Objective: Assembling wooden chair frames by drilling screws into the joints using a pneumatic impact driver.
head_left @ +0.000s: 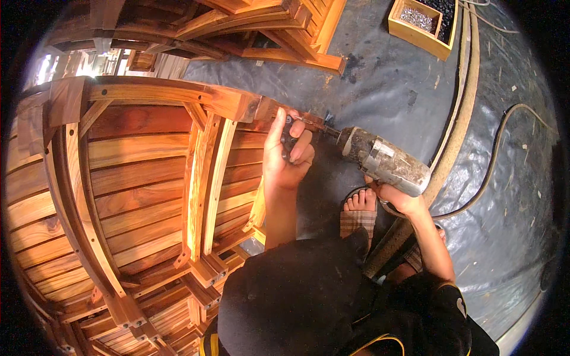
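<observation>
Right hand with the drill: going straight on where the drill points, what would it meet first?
Probably the wooden beam just ahead of the drill, beside the left hand; depth is unclear.

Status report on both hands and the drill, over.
Left hand: cupping small dark pieces. Right hand: gripping drill, bit at wooden frame. Left fingers close by.

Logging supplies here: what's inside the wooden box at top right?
The wooden box holds small silvery pieces in one compartment and black pieces beside it. They cover its bottom; the picture's edge cuts off its far end.
</observation>
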`<state>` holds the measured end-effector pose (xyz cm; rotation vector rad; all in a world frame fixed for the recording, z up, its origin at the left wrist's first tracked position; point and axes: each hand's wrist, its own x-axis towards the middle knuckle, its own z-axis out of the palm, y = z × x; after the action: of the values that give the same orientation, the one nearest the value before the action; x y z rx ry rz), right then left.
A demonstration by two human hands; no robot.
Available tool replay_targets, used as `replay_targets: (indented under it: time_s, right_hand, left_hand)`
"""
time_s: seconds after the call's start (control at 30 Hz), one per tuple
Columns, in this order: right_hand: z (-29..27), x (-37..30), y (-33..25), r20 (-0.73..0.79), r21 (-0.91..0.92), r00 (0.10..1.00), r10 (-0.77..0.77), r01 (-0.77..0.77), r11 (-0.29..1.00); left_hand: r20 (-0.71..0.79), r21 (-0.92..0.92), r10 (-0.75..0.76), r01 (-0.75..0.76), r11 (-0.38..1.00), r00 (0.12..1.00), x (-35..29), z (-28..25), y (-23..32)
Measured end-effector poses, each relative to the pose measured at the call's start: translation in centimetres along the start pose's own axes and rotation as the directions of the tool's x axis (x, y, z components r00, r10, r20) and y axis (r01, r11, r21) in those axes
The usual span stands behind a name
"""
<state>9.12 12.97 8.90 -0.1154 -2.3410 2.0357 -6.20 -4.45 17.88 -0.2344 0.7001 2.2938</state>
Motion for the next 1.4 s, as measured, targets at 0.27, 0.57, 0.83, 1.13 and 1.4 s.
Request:
replay_targets:
  time_s: [0.27, 0.57, 0.83, 1.13, 1.4]
  right_hand:
    - [0.7, 0.6, 0.7, -0.083, -0.178, 0.965, -0.251, 0.233, 0.956]
    - [1.3, 1.1, 0.5, -0.101, -0.181, 0.932, -0.347, 0.326, 0.928]
    - [1.0, 1.2, 0.2, -0.103, -0.273, 0.907, -0.408, 0.369, 0.889]
    - [1.6, 0.9, 1.6, -0.142, -0.317, 0.874, -0.466, 0.406, 0.857]
    - [1.0, 1.6, -1.1, -0.121, -0.055, 0.948, -0.294, 0.289, 0.956]
  left_hand:
    - [-0.072, 0.296, 0.117, -0.091, 0.951, 0.991, -0.3, 0.3, 0.2]
    - [-0.078, 0.461, 0.177, -0.122, 0.879, 0.981, -0.8, 0.7, 0.5]
    - [-0.055, 0.477, 0.146, -0.103, 0.873, 0.988, -1.0, 0.7, 0.5]
    - [-0.129, 0.591, 0.227, -0.109, 0.799, 0.965, -1.5, 1.6, -0.4]
    - [-0.076, 0.429, 0.137, -0.092, 0.899, 0.988, -2.7, 2.8, -0.3]
